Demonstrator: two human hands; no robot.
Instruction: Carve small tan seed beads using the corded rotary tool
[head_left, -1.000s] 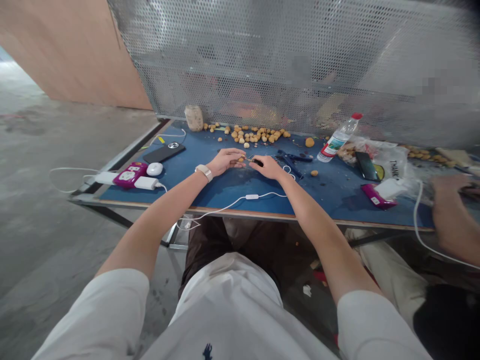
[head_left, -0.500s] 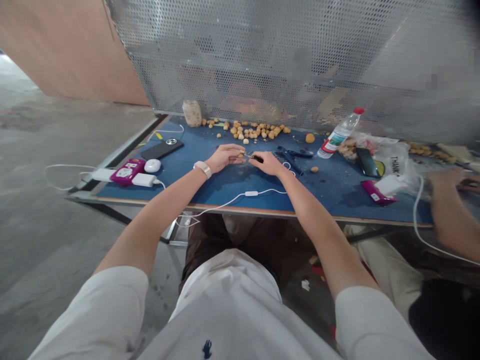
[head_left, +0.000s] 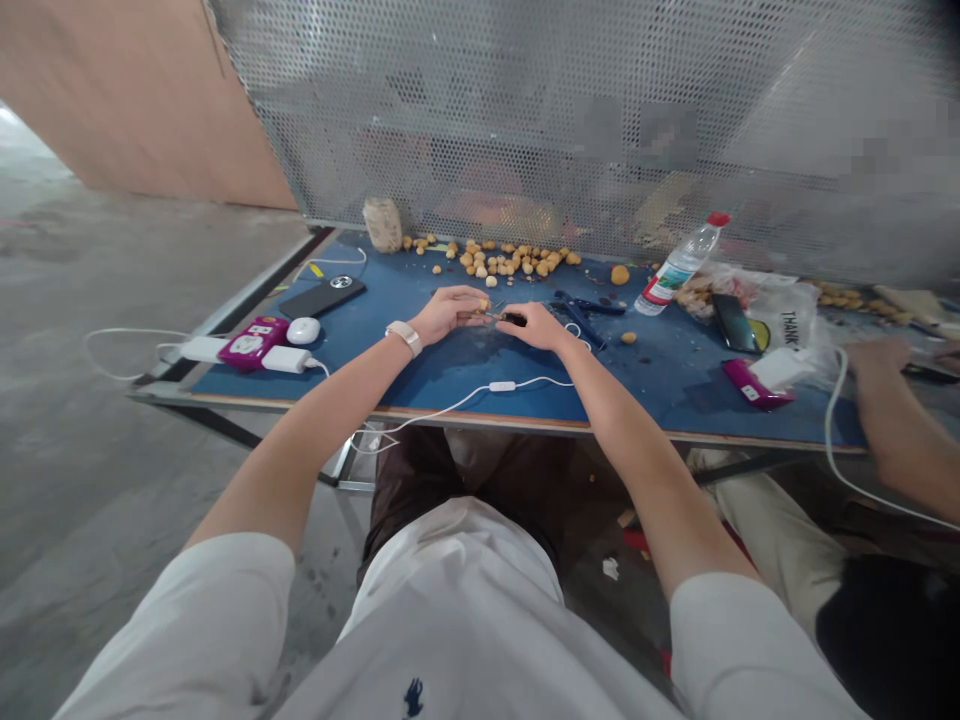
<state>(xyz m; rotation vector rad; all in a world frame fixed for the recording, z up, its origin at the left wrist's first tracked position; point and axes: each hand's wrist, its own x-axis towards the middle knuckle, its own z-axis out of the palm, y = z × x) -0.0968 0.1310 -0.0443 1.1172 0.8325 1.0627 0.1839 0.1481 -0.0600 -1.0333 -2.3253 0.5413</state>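
My left hand (head_left: 450,314), with a pale watch band at the wrist, is closed on a small tan lump (head_left: 484,304) held at its fingertips. My right hand (head_left: 538,326) grips a black-handled tool (head_left: 513,319) with a thin metal tip. The tip reaches left to the lump; whether it touches is too small to tell. Both hands are just above the blue tabletop (head_left: 420,385). Behind them lies a pile of similar tan lumps (head_left: 517,262). Blue-handled pliers (head_left: 589,318) rest right of my right hand.
A plastic bottle (head_left: 679,270) stands tilted at right. A black phone (head_left: 324,297), white earbud case (head_left: 304,331) and purple box (head_left: 253,343) sit at left. A white cable (head_left: 450,405) crosses the front edge. A co-worker's hand (head_left: 877,360) is at far right.
The fingers of my left hand and the lump have shifted slightly against the tool's tip. My right hand has hardly moved. The co-worker's hand has moved a little.
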